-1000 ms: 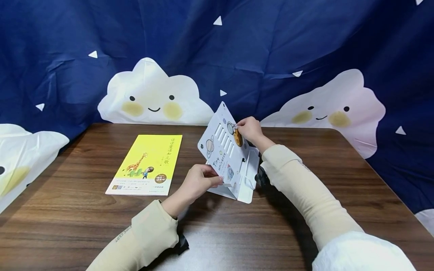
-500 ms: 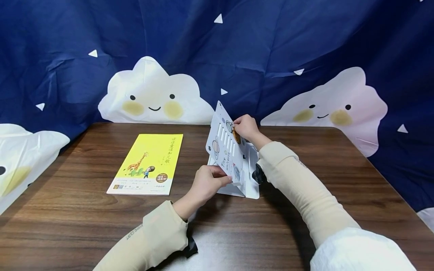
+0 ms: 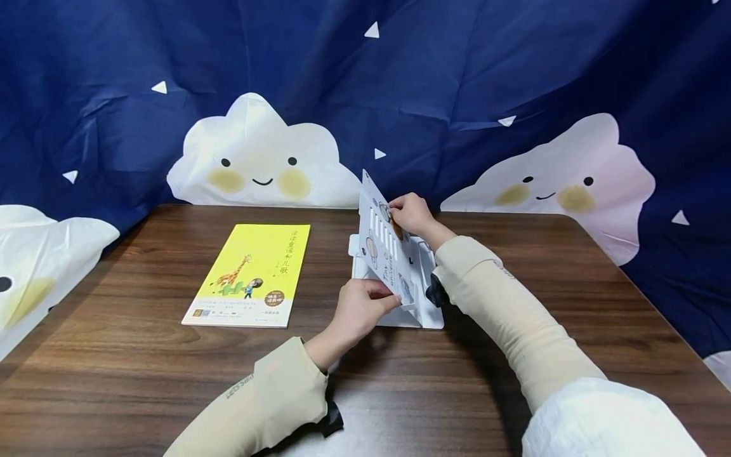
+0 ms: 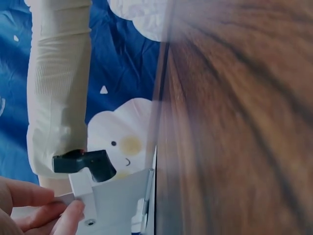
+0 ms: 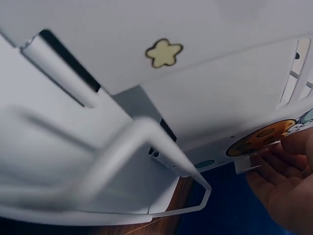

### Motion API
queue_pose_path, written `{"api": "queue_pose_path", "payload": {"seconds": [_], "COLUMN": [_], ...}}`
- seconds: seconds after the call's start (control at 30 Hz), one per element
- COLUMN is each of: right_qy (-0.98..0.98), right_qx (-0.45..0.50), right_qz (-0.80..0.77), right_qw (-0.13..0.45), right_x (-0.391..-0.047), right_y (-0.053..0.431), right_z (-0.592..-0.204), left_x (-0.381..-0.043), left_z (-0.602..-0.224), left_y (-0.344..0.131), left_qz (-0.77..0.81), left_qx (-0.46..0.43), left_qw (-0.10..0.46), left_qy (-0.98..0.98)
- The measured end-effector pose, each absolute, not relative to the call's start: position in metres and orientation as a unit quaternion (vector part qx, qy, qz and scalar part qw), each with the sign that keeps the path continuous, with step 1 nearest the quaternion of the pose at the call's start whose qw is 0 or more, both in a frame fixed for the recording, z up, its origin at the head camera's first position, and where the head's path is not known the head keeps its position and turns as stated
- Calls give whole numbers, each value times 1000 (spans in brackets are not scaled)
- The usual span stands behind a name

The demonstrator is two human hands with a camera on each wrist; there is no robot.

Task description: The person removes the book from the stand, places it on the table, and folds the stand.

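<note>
A white book stand [image 3: 394,255], its panel printed with planets and "Tiny universe", stands right of the table's middle. The slotted panel is tilted up from a white base plate [image 3: 429,314]. My left hand [image 3: 358,309] pinches the panel's lower near edge with thumb and fingers. At the far upper edge, my right hand [image 3: 412,214] grips the panel beside an orange planet print [image 5: 261,138]. The right wrist view shows a bent white wire arm [image 5: 171,151] and hinges between panel and base. The left wrist view catches my left fingers [image 4: 29,193] on the panel's edge.
A yellow book [image 3: 248,273] with a giraffe on its cover lies flat on the wooden table [image 3: 143,355], left of the stand. A dark blue curtain [image 3: 320,57] with smiling clouds hangs behind the table.
The stand has turned, so its panel now shows more edge-on, and shifted slightly right. My left hand has moved right with it; my right hand has shifted slightly left. The book stays put.
</note>
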State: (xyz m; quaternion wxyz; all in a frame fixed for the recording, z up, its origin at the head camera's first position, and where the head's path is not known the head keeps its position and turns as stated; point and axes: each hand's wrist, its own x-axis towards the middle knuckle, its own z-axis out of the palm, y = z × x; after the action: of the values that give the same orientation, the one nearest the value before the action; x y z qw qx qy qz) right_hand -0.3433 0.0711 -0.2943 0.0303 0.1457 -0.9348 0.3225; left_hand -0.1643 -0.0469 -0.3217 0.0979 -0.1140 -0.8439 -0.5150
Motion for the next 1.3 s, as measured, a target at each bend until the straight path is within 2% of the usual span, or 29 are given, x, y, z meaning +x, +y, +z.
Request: {"api": "queue_pose_path", "payload": {"seconds": [0.5,1.3], "right_qy": [-932,-925], "right_qx": [189,277], "right_qz": [309,260], "right_qw": [1,-2], "right_x": [-348,-349], "right_y": [66,63], "right_z": [-292,-289], "left_x": [-161,-159], "left_z": [-326,-333], "left_y": [-31,-11], "left_qz": [-529,-575], "left_qx": [-97,-92], "left_qw": [113,132], "left_qy": [-836,-802]}}
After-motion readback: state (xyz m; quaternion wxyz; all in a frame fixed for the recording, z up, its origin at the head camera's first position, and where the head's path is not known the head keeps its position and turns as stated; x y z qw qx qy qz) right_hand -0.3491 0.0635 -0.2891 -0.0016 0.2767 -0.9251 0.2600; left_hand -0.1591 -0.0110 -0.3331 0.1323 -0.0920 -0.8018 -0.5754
